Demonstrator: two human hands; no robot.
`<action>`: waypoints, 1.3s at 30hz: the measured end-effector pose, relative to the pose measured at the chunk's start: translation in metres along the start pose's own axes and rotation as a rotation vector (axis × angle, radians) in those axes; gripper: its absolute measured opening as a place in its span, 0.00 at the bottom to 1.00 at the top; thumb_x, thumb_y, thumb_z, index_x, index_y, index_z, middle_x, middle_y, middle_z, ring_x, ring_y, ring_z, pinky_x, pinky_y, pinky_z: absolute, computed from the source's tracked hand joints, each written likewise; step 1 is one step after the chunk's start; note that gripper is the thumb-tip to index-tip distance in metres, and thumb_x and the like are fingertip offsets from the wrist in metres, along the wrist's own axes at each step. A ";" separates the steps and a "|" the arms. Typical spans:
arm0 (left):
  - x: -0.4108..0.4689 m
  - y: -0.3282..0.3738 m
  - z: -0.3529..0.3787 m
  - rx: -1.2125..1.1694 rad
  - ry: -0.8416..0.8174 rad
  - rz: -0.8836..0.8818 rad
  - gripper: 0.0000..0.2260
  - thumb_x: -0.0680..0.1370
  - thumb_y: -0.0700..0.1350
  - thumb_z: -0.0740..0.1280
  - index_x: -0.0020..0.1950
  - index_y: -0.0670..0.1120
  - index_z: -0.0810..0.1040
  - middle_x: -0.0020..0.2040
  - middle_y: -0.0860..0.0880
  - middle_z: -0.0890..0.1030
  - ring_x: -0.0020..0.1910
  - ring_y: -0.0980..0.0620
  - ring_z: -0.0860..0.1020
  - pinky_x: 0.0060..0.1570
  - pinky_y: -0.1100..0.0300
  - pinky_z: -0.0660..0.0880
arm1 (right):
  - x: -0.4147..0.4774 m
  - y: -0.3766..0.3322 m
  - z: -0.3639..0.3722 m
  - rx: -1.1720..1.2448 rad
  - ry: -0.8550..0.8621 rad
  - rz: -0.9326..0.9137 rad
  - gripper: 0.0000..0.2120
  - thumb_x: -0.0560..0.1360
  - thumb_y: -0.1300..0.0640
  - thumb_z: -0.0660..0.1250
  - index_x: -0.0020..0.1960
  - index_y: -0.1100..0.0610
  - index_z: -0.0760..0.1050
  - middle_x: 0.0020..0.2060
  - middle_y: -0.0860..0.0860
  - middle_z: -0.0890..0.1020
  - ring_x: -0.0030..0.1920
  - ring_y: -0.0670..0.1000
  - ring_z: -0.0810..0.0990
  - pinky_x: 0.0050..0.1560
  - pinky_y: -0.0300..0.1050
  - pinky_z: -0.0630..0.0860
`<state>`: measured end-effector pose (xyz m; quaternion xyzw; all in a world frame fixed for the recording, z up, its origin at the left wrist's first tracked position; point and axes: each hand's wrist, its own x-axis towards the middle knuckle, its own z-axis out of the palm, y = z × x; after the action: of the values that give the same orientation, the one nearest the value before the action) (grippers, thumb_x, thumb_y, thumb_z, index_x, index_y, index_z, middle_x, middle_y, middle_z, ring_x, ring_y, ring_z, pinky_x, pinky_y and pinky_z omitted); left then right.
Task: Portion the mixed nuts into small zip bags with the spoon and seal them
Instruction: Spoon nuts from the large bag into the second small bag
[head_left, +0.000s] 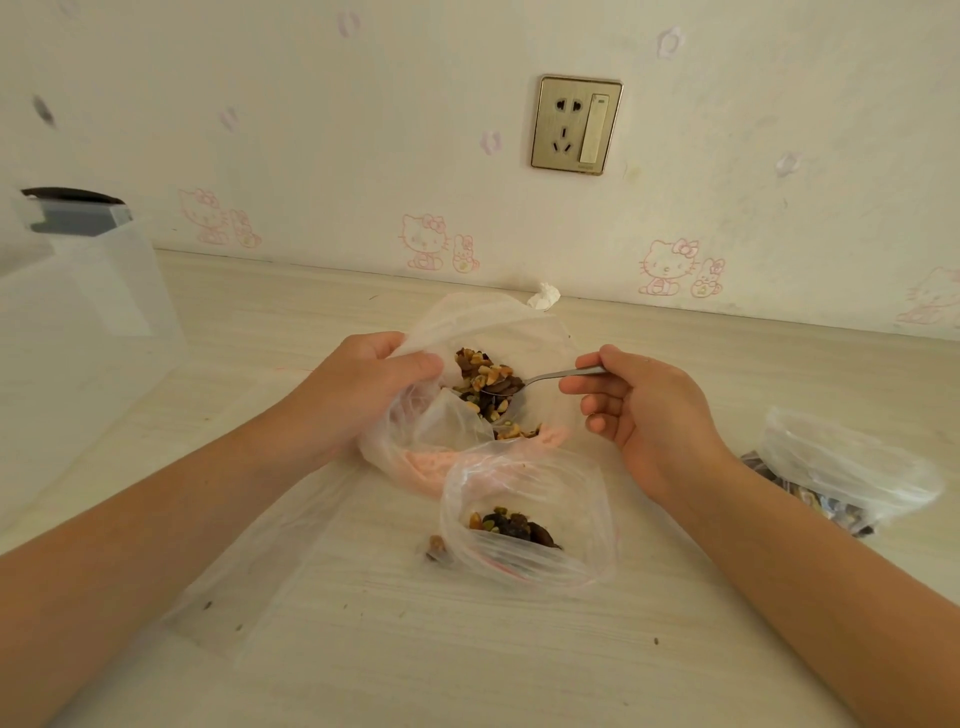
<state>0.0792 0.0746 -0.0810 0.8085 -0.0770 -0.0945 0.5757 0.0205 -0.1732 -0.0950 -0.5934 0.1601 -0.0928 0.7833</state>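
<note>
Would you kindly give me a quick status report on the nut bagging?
Left hand holding big nut bag open. Right hand on spoon, bowl loaded in the nuts. Small zip bag part-filled, unsealed. Nothing blocking.

2 hands (363, 395), 1 spoon (540, 382), 3 bags (524, 525).

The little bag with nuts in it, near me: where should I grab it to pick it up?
Pinch the little bag by its empty upper rim, coming from above. The nuts sit low in it and its mouth looks open, so a grip lower down could tip them out.
</note>
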 end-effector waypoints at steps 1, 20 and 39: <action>-0.001 0.002 -0.001 0.027 -0.008 0.008 0.08 0.78 0.50 0.74 0.53 0.49 0.85 0.49 0.47 0.89 0.50 0.45 0.87 0.60 0.43 0.82 | -0.001 0.000 0.000 -0.002 0.000 -0.004 0.13 0.85 0.57 0.61 0.49 0.62 0.80 0.37 0.60 0.87 0.26 0.48 0.78 0.25 0.39 0.74; -0.094 0.019 0.009 0.518 -0.112 0.237 0.24 0.71 0.71 0.64 0.36 0.50 0.79 0.27 0.52 0.76 0.23 0.60 0.68 0.26 0.65 0.66 | -0.023 -0.021 0.005 0.090 -0.064 -0.010 0.18 0.83 0.58 0.61 0.36 0.61 0.79 0.25 0.58 0.79 0.21 0.50 0.71 0.21 0.38 0.66; -0.089 0.013 0.008 0.489 -0.170 0.201 0.15 0.74 0.56 0.65 0.33 0.48 0.75 0.25 0.53 0.72 0.23 0.57 0.64 0.25 0.65 0.64 | -0.045 -0.032 0.003 -0.229 -0.364 -0.596 0.18 0.80 0.57 0.62 0.32 0.55 0.81 0.24 0.59 0.77 0.21 0.56 0.72 0.21 0.39 0.66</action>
<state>-0.0095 0.0835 -0.0656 0.9010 -0.2251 -0.0830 0.3614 -0.0189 -0.1640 -0.0568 -0.7046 -0.1526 -0.1914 0.6660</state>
